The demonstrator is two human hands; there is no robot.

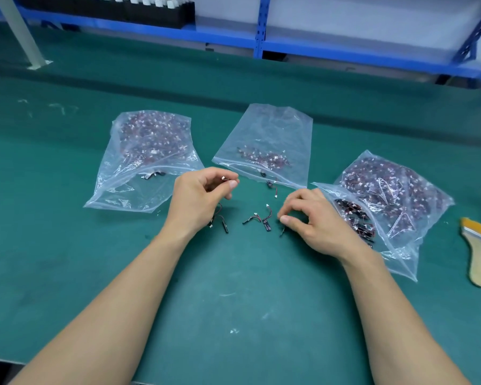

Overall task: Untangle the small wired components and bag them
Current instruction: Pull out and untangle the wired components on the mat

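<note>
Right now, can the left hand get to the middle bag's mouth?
Probably yes. The left hand, pinching a component, sits just short of the mouth of the middle bag, with only bare mat between them and nothing blocking the way.
</note>
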